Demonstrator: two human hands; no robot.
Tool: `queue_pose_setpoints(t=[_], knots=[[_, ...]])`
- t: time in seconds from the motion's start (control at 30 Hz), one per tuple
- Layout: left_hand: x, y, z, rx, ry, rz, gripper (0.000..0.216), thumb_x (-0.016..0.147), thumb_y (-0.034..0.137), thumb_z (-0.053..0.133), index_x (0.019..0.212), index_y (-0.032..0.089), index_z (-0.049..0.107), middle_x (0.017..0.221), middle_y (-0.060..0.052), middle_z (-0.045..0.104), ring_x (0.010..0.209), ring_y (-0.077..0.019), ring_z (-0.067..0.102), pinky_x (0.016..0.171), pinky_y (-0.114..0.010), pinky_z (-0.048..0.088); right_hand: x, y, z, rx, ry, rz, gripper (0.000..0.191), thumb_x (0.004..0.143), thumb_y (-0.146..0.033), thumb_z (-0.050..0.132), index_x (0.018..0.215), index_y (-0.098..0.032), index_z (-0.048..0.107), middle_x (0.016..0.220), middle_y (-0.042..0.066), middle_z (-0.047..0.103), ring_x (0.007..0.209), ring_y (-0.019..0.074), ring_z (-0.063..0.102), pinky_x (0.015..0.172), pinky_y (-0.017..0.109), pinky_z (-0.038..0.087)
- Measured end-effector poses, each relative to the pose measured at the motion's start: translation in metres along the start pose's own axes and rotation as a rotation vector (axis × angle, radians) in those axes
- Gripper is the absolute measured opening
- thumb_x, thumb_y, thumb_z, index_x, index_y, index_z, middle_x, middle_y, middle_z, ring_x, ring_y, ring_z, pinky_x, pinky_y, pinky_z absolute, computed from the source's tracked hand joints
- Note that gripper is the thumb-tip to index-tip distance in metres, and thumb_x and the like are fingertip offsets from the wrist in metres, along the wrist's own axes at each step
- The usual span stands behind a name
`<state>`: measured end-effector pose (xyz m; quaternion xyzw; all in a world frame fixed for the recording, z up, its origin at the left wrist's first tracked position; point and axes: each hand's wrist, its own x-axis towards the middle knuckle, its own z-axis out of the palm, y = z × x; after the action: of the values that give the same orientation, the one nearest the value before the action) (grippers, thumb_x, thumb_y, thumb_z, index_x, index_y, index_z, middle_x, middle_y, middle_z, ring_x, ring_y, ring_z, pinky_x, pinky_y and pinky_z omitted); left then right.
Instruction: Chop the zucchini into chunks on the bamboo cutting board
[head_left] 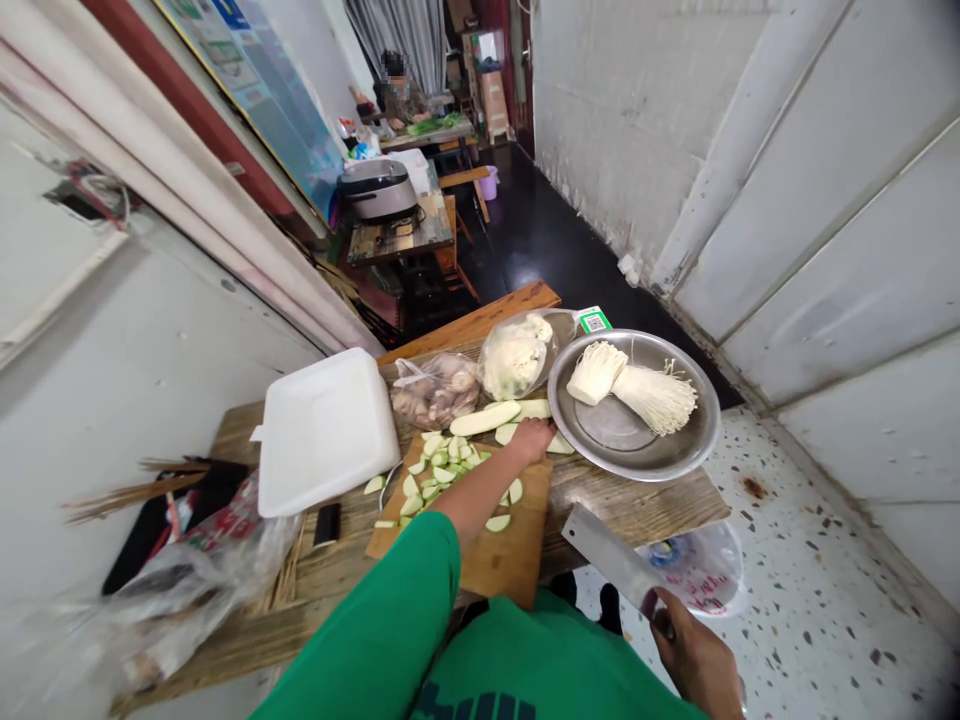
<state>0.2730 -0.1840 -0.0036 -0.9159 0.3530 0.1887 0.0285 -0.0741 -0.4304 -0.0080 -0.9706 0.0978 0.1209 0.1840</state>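
Wooden board (502,560), mid-table: pale green gourd slices (439,470) cut on its left; long halves (484,418) at far edge uncut, left hand (531,438) curled over them, grip unclear. Near right: right hand (694,655) clasps cleaver (611,555).

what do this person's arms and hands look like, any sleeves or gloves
The left hand and right hand are bare, with no gloves. The left arm has a bright green short sleeve, and the forearm is uncovered. The matching green shirt has dark lettering. No rings show.
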Motion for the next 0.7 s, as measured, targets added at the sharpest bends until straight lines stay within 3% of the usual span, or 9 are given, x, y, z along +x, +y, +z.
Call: queue_pose_setpoints(t=[0.3, 0.43, 0.57, 0.7], knots=[[-0.017, -0.008, -0.008, -0.032, -0.006, 0.128, 0.065, 0.074, 0.027, 0.085, 0.134, 0.020, 0.060, 0.123, -0.015, 0.066, 0.116, -0.0325, 0.063, 0.101, -0.042, 0.050, 0.005, 0.005, 0.007, 0.033, 0.010, 0.027, 0.032, 0.093, -0.038, 0.042, 0.115, -0.035, 0.065, 0.085, 0.000, 0.080, 0.070, 0.0239, 0.076, 0.062, 0.032, 0.056], [-0.036, -0.013, -0.018, -0.119, 0.013, 0.277, 0.067, 0.073, 0.027, 0.084, 0.135, 0.019, 0.061, 0.125, -0.015, 0.065, 0.115, -0.0326, 0.063, 0.100, -0.042, 0.051, 0.010, 0.013, 0.013, 0.047, 0.134, -0.027, 0.034, 0.092, -0.042, 0.044, 0.115, -0.029, 0.067, 0.079, 0.001, 0.079, 0.063, 0.0233, 0.075, 0.056, 0.030, 0.054], [-0.067, -0.016, -0.036, -0.285, 0.101, 0.311, 0.076, 0.072, 0.024, 0.084, 0.142, 0.016, 0.058, 0.137, -0.019, 0.060, 0.124, -0.0348, 0.059, 0.107, -0.044, 0.048, 0.015, 0.016, 0.011, 0.141, 0.167, -0.144, 0.033, 0.093, -0.041, 0.047, 0.115, -0.025, 0.067, 0.077, 0.002, 0.078, 0.062, 0.0206, 0.074, 0.057, 0.027, 0.054], [-0.124, -0.023, -0.045, -0.605, 0.311, 0.164, 0.077, 0.070, 0.023, 0.081, 0.143, 0.018, 0.058, 0.141, -0.015, 0.061, 0.129, -0.0331, 0.056, 0.114, -0.045, 0.044, 0.034, -0.006, -0.008, 0.229, -0.016, -0.335, 0.035, 0.099, -0.039, 0.042, 0.116, -0.022, 0.068, 0.085, 0.004, 0.080, 0.067, 0.0186, 0.075, 0.063, 0.026, 0.056]])
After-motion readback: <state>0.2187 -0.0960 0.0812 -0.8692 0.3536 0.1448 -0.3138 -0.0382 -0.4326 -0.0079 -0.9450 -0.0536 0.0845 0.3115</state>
